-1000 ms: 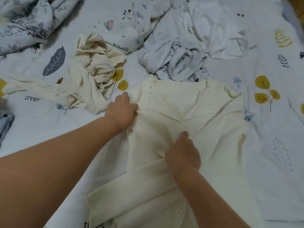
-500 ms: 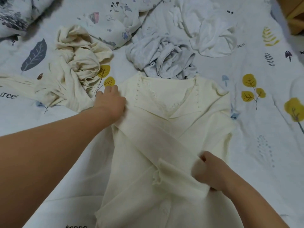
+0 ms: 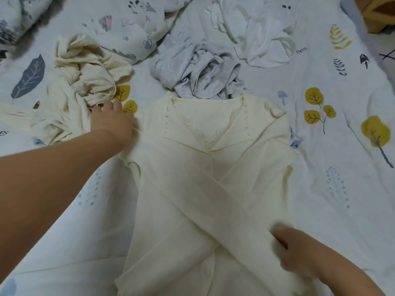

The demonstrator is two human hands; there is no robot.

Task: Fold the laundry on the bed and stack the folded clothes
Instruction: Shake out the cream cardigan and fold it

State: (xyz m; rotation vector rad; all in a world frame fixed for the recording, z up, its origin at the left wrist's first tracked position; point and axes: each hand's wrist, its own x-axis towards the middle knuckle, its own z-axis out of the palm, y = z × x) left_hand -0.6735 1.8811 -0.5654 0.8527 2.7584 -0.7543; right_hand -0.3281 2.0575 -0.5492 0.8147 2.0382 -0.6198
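Note:
A cream cardigan (image 3: 213, 159) with small buttons and a lace neckline lies flat, front up, in the middle of the bed. One sleeve crosses its chest diagonally from upper left to lower right. My left hand (image 3: 112, 122) presses the cardigan's left shoulder, fingers closed on the fabric edge. At the lower right my right hand (image 3: 297, 251) holds the end of that sleeve; the hand is blurred. Unfolded clothes lie beyond: a crumpled cream garment (image 3: 83, 82), a grey one (image 3: 198, 75) and a white one (image 3: 260, 33).
The bed sheet (image 3: 342, 167) is white with leaf and tree prints. A patterned piece of cloth (image 3: 132, 28) lies at the top centre and a printed blanket (image 3: 15, 16) at the top left. An orange-brown object (image 3: 378, 13) sits past the bed's top right corner.
My right hand has drawn the sleeve end from the cardigan's middle down to the lower right, stretching the sleeve across the chest. My left hand has stayed at the left shoulder.

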